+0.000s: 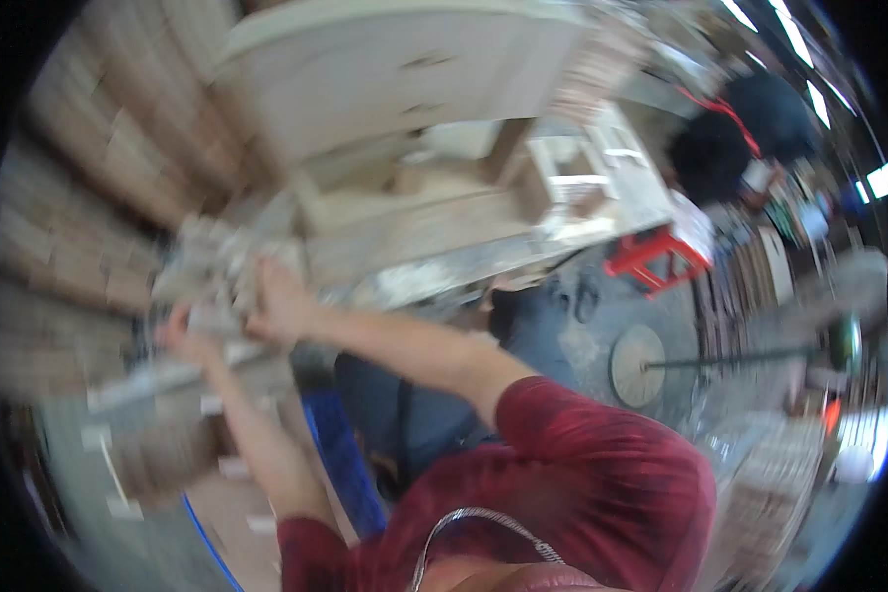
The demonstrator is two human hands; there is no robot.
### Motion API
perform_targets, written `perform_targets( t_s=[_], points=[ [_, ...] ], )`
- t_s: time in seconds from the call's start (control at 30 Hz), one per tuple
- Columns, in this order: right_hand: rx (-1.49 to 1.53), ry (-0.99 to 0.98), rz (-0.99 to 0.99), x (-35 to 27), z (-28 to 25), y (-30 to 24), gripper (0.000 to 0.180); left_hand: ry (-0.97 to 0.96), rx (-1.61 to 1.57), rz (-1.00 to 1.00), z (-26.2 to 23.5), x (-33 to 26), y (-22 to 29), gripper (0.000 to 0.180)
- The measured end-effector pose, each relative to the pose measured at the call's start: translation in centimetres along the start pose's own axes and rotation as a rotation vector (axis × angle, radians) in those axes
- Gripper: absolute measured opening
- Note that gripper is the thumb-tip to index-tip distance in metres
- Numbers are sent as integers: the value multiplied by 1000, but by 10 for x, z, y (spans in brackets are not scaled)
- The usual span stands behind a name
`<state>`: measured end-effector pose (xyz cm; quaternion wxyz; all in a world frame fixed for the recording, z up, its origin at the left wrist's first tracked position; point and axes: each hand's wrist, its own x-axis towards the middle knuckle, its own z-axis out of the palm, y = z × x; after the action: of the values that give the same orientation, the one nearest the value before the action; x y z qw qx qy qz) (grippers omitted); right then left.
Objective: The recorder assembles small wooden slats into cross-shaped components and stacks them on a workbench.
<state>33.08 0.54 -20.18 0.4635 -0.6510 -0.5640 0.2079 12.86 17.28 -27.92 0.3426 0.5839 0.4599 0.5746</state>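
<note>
Both my arms reach out to the left, over a pile of small pale pieces [202,261] on a bench-like surface. My left hand [185,337] is at the near left side of the pile. My right hand [281,304] is at the pile's right side, a little farther off. Between the two hands is a pale lump [215,318], too blurred to name. Motion smears the fingers of both hands, so what they touch or hold does not show clearly.
A pale wooden cabinet frame [405,84] stands ahead on a worktop [444,257]. Stacked boards [99,197] fill the left. To the right are a red stool [661,259], a round pole base [638,365] and more stacked boards [770,483]. A blue edge [340,459] runs beside me.
</note>
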Motion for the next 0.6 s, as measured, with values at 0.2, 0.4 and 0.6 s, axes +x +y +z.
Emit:
perform_targets(
  t_s=[0.2,0.4,0.6],
  points=[
    [-50,279,-211,8,-27,17,88,165,-88,108,84,-41,109,75],
    [-142,377,-251,1,2,21,84,36,-453,-39,67,-47,117,81],
    [-73,326,-146,3,-3,18,71,72,-492,-155,66,-41,105,77]
  ],
)
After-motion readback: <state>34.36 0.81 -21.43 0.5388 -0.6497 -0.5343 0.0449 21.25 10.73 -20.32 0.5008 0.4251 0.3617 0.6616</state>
